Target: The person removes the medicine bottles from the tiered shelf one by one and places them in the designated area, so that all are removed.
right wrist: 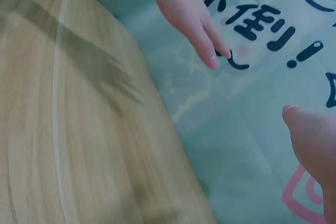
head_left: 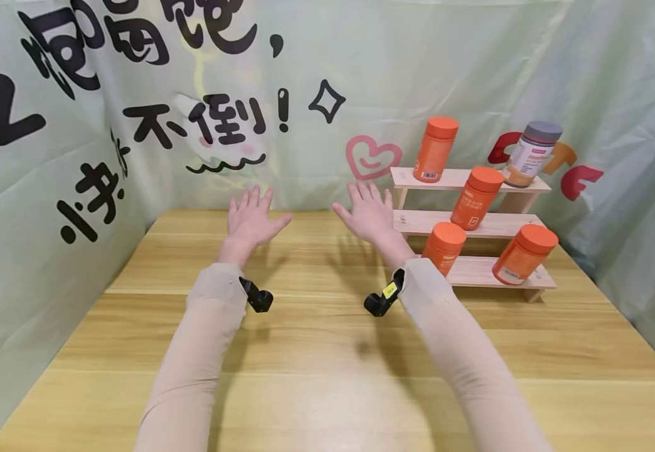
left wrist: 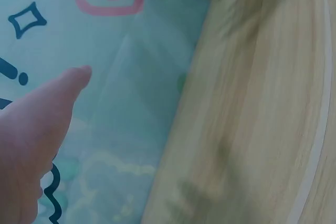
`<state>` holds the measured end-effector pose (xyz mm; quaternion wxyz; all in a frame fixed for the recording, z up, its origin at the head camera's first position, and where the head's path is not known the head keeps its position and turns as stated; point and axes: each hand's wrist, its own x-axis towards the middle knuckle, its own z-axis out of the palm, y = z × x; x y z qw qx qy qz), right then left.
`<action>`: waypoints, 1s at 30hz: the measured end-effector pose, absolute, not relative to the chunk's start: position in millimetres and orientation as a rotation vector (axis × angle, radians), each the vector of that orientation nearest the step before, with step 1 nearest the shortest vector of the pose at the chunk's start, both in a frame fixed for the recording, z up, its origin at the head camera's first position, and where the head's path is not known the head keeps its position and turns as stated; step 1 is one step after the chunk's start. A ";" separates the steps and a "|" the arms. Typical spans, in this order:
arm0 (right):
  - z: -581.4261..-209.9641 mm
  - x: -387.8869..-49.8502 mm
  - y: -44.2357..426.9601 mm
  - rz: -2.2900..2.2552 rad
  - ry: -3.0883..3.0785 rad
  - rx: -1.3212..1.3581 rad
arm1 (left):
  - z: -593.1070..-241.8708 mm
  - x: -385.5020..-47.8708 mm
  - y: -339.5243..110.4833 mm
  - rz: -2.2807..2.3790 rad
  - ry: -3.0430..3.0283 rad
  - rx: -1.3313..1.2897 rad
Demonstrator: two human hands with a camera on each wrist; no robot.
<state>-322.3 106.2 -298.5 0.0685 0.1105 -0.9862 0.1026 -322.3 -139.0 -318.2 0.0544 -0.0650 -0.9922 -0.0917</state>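
With fingers spread, my left hand is held above the back of the table; nothing is in it. My right hand, also spread and holding nothing, hovers just left of a three-step wooden stand. Orange bottles with orange lids stand on each step: one on top, one in the middle, two at the bottom. The right forearm partly hides the lower left bottle; the lower right bottle appears tilted. A grey-lidded bottle with a white label shares the top step. Each wrist view shows its own thumb.
The wooden table stretches beneath both arms, carrying their shadows. A pale green cloth printed with black characters and a pink heart hangs behind it and at both sides. Small black cameras are strapped at the wrists.
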 end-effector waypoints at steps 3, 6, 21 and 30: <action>-292.8 -316.1 107.7 0.357 -2.952 0.363 | -316.5 -318.9 -138.1 -0.319 -3.009 -0.209; -285.3 -308.5 111.0 0.466 -2.915 0.410 | -314.8 -314.7 -136.1 -0.392 -2.988 -0.225; -242.3 -233.4 176.3 1.445 -2.526 0.585 | -313.6 -272.7 -91.7 -1.425 -2.759 -0.411; -243.7 -199.1 260.6 1.495 -2.392 0.416 | -327.4 -252.9 -38.4 -1.589 -2.742 -0.541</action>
